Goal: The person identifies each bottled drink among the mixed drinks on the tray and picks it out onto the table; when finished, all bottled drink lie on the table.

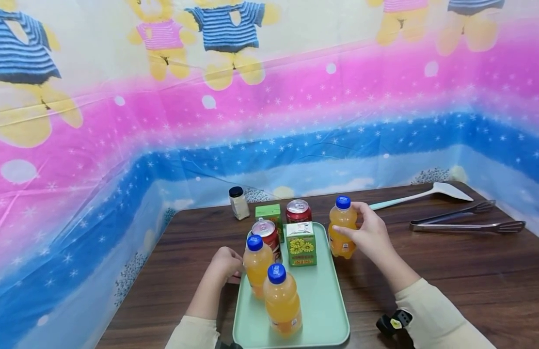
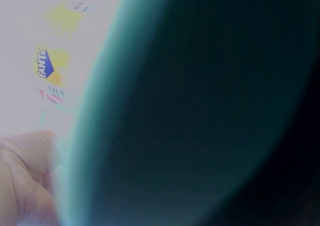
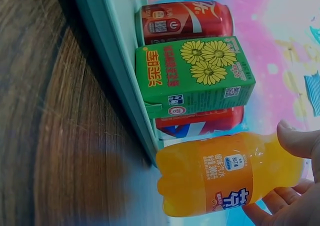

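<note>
My right hand (image 1: 374, 235) holds an orange soda bottle (image 1: 343, 228) with a blue cap, thumb and fingers around its upper part. The bottle is nearly upright at the right rim of a pale green tray (image 1: 324, 300); I cannot tell whether its base touches anything. At the tray's left edge, my left hand (image 1: 226, 264) grips the rim with curled fingers, partly hidden. Two more orange soda bottles, a rear one (image 1: 258, 266) and a front one (image 1: 283, 303), stand on the tray. Behind them are a red soda can (image 1: 269, 237) and a green drink carton (image 1: 302, 247).
Toward the tray's far end are another green carton (image 1: 269, 213) and a second red can (image 1: 299, 212). A black-lidded jar (image 1: 239, 203) stands at the table's back edge. Rightward lie a white-headed spatula (image 1: 448, 191) and metal tongs (image 1: 466, 226) on the wooden table (image 1: 426, 264).
</note>
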Motion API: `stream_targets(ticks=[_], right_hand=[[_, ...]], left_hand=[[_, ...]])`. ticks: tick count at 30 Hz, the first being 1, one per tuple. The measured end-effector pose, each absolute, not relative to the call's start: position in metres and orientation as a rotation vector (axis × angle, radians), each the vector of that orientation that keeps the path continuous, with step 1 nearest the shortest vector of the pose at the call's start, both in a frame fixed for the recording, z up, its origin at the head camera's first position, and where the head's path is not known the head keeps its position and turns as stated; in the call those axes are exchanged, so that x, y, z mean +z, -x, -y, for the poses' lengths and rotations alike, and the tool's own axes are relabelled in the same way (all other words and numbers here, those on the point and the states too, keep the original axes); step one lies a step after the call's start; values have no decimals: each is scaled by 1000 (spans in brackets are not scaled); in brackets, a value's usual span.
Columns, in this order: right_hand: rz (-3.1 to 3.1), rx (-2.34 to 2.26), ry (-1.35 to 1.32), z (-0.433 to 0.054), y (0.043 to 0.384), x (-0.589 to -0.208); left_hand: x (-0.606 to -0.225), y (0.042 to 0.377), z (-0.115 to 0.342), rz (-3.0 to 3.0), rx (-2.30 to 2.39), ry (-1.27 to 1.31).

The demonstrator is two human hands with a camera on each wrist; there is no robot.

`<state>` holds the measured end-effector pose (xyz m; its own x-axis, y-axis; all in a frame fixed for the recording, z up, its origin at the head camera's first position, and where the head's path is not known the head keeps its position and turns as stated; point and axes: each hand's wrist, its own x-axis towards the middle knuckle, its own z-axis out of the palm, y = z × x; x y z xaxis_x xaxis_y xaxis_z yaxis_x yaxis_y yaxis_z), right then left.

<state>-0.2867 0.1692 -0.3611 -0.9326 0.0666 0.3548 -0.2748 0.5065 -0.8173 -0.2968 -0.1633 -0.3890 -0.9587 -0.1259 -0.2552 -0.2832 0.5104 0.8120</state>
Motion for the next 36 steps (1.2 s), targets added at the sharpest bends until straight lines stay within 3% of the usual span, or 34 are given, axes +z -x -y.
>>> stream_targets(ticks=[36], right_hand=[[2393,1437,-74,-166,322,-372]], left_hand=[[-390,298,165,-2581,1435,365]])
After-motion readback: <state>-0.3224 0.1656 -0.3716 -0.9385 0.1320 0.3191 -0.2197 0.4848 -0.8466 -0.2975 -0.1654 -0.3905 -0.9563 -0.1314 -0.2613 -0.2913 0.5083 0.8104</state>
